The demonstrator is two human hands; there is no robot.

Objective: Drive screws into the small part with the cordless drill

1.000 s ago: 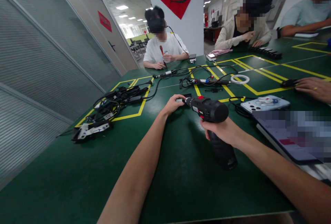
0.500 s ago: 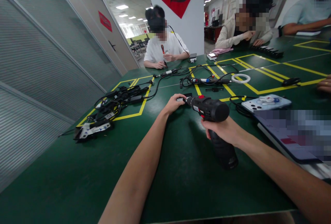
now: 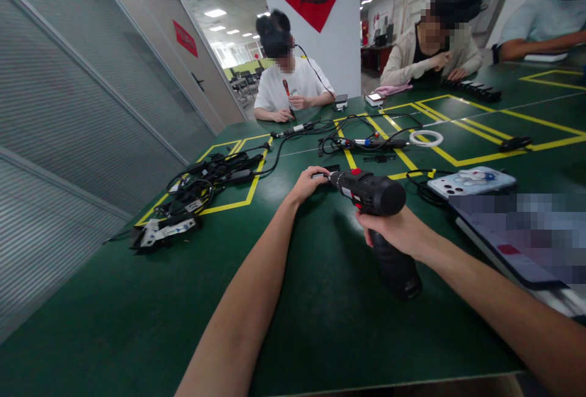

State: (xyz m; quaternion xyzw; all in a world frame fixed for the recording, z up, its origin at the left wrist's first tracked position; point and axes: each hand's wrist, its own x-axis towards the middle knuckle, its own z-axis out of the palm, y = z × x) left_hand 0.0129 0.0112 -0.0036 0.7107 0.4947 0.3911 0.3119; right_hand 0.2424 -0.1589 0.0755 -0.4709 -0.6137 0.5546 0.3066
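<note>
Your right hand (image 3: 396, 232) was closed around the grip of a black cordless drill (image 3: 375, 194), its nose directed away from you and toward your left hand (image 3: 307, 186). The left hand was closed at the fingertips on a small dark part (image 3: 332, 168), located at the drill's nose, low over the counter (image 3: 329, 324). The step in hand appeared to be drill work on that part: nose and part met just beside the left fingertips. Contact at the bit was too small to confirm, and trigger position could not be determined.

The next move called for a firm left-hand hold, the drill axis aligned with the part, even forward pressure from the right hand, and left fingertips clear of the bit.

Left of the left hand lay a heap of black cables (image 3: 215, 177). Beyond both hands, toward the right, lay a white ring (image 3: 425, 138). A phone (image 3: 471, 181) lay to the right of the right hand, just beyond a tablet (image 3: 517, 241).
</note>
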